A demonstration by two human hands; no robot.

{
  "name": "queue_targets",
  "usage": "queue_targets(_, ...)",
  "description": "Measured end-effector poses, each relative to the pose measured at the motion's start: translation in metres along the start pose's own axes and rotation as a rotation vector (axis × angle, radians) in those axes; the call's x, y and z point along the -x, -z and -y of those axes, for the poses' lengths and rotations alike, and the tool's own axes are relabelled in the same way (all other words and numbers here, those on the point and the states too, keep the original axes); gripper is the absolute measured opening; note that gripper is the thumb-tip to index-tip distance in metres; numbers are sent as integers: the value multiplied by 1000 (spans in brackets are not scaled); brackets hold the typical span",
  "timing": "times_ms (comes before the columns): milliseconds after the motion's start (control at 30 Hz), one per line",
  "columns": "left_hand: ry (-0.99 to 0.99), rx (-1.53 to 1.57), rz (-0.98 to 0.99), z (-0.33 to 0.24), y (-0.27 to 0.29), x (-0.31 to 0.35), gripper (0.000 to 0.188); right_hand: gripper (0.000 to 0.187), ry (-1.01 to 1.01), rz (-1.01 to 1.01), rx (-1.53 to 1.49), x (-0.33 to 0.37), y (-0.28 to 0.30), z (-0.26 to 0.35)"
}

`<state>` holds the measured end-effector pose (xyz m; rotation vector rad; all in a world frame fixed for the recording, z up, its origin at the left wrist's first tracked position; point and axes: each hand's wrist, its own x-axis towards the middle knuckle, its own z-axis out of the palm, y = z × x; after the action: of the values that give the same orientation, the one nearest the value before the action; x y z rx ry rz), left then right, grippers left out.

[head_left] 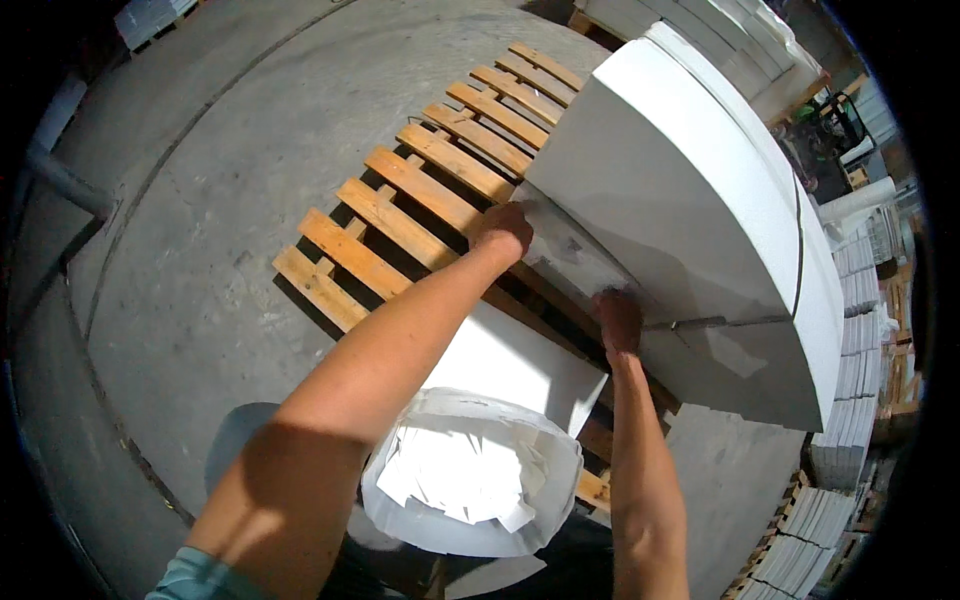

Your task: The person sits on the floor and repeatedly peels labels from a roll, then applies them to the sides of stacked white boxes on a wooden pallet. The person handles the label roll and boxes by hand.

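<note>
My left hand [503,232] is closed at the far end of a pale flat piece [570,255] with greyish smudges. The fingers of my right hand [617,318], in shadow, are curled at its near end. The piece lies low against the side of a tall white stack of sheets or boards [690,180] standing on a wooden pallet [400,210]. A dark band runs across the stack. Below my hands, a white sheet [510,350] rests partly over the pallet slats. Between my forearms is a whitish tub or bag [550,500] holding white paper-like scraps [460,465].
Grey concrete floor [200,270] spreads to the left, crossed by a dark curved line. A post or pipe [70,185] stands at the far left. More stacks of white sheets [855,370] line the right side, and another wrapped white stack [700,45] stands behind.
</note>
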<state>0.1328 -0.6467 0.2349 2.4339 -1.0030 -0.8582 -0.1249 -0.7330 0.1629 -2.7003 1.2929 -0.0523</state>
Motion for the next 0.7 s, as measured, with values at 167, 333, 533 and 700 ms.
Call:
queue_targets(167,162,76,-148,14,14,-9,31,20,274,-73,-15,-57,10,71)
queue_targets(333,115,127,-198,20,31,-8,30,23,330,-88,-354,-89,14,144)
queue_targets(533,126,171,-190,54,50,-32,30,28,300,339,-602,-63,25,113)
queue_targets(700,-61,368,-119,31,37,-38,27,28,71,103,-25,14,12,-48)
